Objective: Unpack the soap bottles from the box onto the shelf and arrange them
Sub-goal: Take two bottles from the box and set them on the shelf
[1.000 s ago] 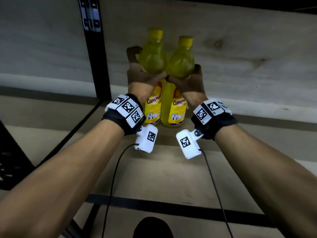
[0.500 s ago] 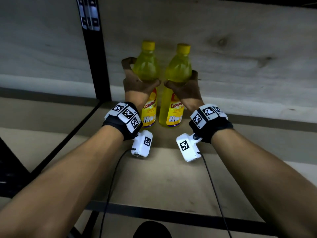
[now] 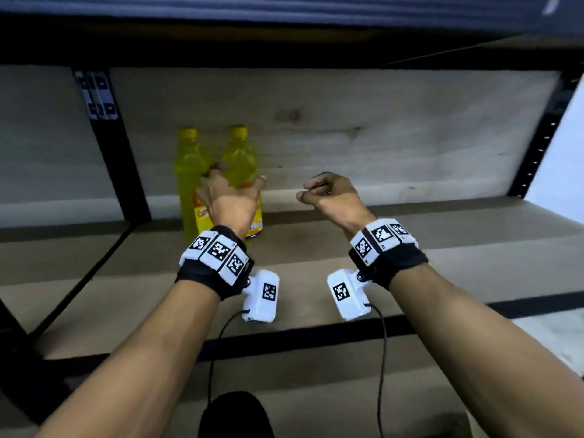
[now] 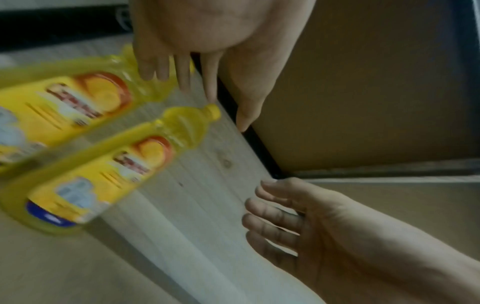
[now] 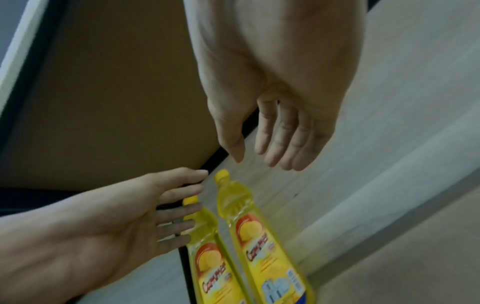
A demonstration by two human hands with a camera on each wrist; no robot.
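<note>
Two yellow soap bottles with yellow caps stand upright side by side at the back left of the shelf board (image 3: 316,257): the left bottle (image 3: 189,172) (image 4: 64,107) (image 5: 207,257) and the right bottle (image 3: 240,156) (image 4: 124,164) (image 5: 259,236). My left hand (image 3: 234,184) (image 4: 197,82) hovers just in front of them with its fingers straight, holding nothing. My right hand (image 3: 313,191) (image 5: 272,148) hangs in the air to the right of the bottles, fingers relaxed and empty. The box is not in view.
A black upright post (image 3: 117,159) stands just left of the bottles. A pale wooden back panel (image 3: 379,137) closes the shelf behind. The upper shelf (image 3: 284,42) hangs low overhead. Another black post (image 3: 543,137) marks the right end. Bare board stretches right of the bottles.
Both hands have let go of the two bottles, which now stand on the shelf. The hands have drawn back toward me, and the right one has moved off to the right.
</note>
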